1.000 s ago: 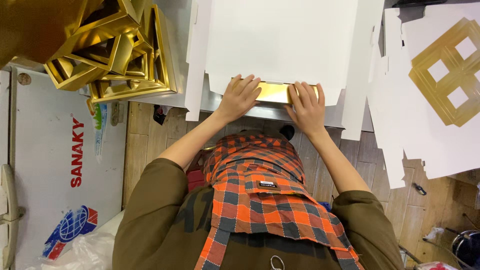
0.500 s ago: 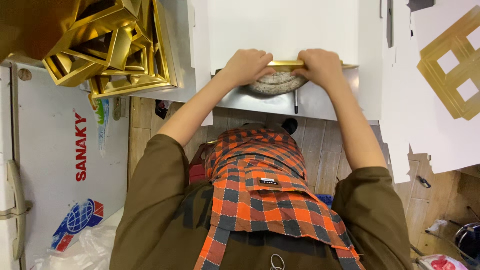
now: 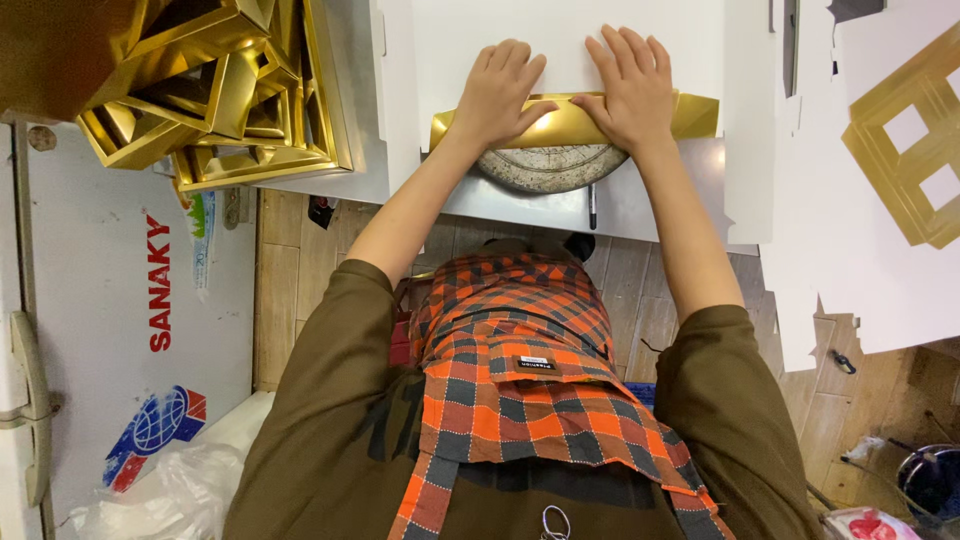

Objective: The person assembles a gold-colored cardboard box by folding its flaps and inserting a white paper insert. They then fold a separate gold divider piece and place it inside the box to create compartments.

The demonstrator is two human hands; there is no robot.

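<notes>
A white sheet of card [image 3: 560, 40] lies on the grey work table [image 3: 660, 205] in front of me. Its near edge carries a shiny gold strip [image 3: 575, 128] that is folded up over the white. My left hand [image 3: 500, 88] presses flat on the strip's left part, fingers spread over the card. My right hand [image 3: 632, 85] presses flat on the strip's right part. Below the strip a round, worn grey disc [image 3: 550, 168] shows on the table, with a dark pen [image 3: 592, 205] beside it.
A heap of gold frame-shaped boxes [image 3: 215, 90] fills the upper left. White sheets with a gold grid cut-out [image 3: 915, 150] lie at the right. A white chest appliance [image 3: 110, 330] stands at the left with a plastic bag [image 3: 170, 500]. My checked apron [image 3: 520, 370] hangs below.
Both hands have moved away from me up the table, pushing the card and gold edge forward. The gold strip now shows wider, and the round disc has come into view.
</notes>
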